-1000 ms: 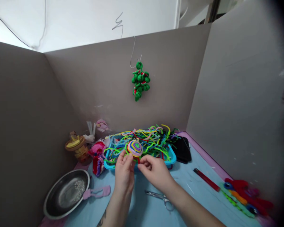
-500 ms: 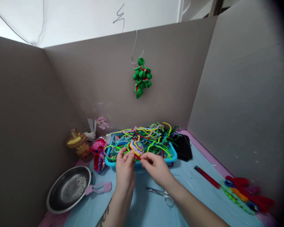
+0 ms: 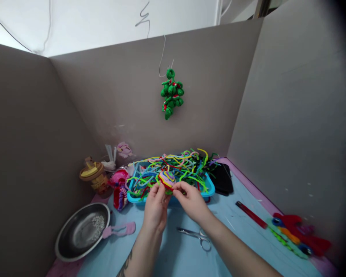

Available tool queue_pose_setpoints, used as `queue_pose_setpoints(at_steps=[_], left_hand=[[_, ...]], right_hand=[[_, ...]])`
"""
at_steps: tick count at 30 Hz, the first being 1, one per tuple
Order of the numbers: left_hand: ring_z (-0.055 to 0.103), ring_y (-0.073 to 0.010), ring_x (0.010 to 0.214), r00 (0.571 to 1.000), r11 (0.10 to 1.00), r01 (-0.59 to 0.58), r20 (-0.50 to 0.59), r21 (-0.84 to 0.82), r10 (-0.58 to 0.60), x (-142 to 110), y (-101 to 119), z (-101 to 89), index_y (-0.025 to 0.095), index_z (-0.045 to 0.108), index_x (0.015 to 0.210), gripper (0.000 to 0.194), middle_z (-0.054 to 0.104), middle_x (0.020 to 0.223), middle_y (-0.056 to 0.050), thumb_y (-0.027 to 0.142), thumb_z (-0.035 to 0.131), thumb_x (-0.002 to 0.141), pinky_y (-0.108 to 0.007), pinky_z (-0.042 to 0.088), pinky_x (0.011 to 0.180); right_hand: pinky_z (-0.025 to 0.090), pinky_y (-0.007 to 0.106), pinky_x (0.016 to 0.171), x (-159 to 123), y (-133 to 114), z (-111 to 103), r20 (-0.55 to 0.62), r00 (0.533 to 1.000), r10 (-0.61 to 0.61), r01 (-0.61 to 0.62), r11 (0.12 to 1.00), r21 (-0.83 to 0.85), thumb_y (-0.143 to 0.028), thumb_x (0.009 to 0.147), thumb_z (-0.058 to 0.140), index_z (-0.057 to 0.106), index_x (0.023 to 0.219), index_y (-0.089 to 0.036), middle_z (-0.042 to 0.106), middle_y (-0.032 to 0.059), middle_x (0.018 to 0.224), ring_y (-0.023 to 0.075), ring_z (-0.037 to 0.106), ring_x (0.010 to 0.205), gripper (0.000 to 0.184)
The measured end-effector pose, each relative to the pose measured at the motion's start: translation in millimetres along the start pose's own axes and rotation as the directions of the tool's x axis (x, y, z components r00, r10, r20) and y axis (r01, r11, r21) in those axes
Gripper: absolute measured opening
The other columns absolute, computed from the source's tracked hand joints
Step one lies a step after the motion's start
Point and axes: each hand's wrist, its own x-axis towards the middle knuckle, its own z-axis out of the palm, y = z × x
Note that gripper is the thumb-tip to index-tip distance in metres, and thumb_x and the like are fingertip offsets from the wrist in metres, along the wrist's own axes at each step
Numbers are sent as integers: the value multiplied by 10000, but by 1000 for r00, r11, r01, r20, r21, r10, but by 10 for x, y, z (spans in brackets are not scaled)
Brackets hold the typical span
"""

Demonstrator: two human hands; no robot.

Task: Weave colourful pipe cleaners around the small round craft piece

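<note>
Between my hands is a round coil of striped pipe cleaners (image 3: 167, 177), in pink, yellow, red, blue and green. My left hand (image 3: 156, 204) grips its lower left side, fingers closed. The thumb and forefinger of my right hand (image 3: 190, 200) pinch at its lower right edge, where a red pipe cleaner runs along the rim. Both hands are raised in front of a blue tray (image 3: 212, 189) heaped with loose, many-coloured pipe cleaners (image 3: 187, 165). Below my right wrist, a pair of scissors (image 3: 194, 234) lies on the table.
A metal bowl (image 3: 75, 234) with small white beads stands at the left, beside a pink strip (image 3: 129, 228). Behind it is a brown-yellow container (image 3: 95, 179). On the right lie a black flat case (image 3: 223, 179), a red cutter-like strip (image 3: 251, 214) and a fuzzy colourful figure (image 3: 296, 234). A green ornament (image 3: 172, 94) hangs on the grey panel.
The coil has tilted a little, and more of the red and yellow rim faces me. My left hand has shifted slightly right and turned under the coil.
</note>
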Motion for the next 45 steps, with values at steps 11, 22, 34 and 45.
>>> queue_pose_setpoints(at_steps=[11,22,34,45], left_hand=[[625,-106,723,997,993,-71,36,92,68,-24,-57,57,139,657,833,254,694,744,-22,196,765,611,-233,465,752],[638,-126,779,997,996,-48,63,75,43,-75,13,101,131,652,852,278,703,835,-56,204,771,612,-259,475,793],[608,-96,701,986,994,-85,-135,64,93,-27,69,78,137,622,842,377,675,798,-24,254,815,540,-189,461,638],[626,-115,732,996,999,-44,-75,27,46,-70,75,87,145,647,854,337,691,844,-37,240,802,570,-213,477,677]], right_hand=[[448,287,722,7,-52,-50,-28,996,-82,82,996,-19,-202,786,517,612,770,-188,626,29,808,184,583,797,97],[420,252,603,-17,-84,-31,-136,990,-45,47,999,10,-222,748,572,534,706,-192,578,-8,687,150,537,638,64],[448,256,628,-24,-115,-57,-109,992,-63,73,993,97,-236,781,546,589,779,-190,601,14,747,161,566,692,63],[428,257,627,-95,-129,21,-131,981,-146,139,989,-58,-190,787,538,589,781,-194,607,20,770,167,561,706,51]])
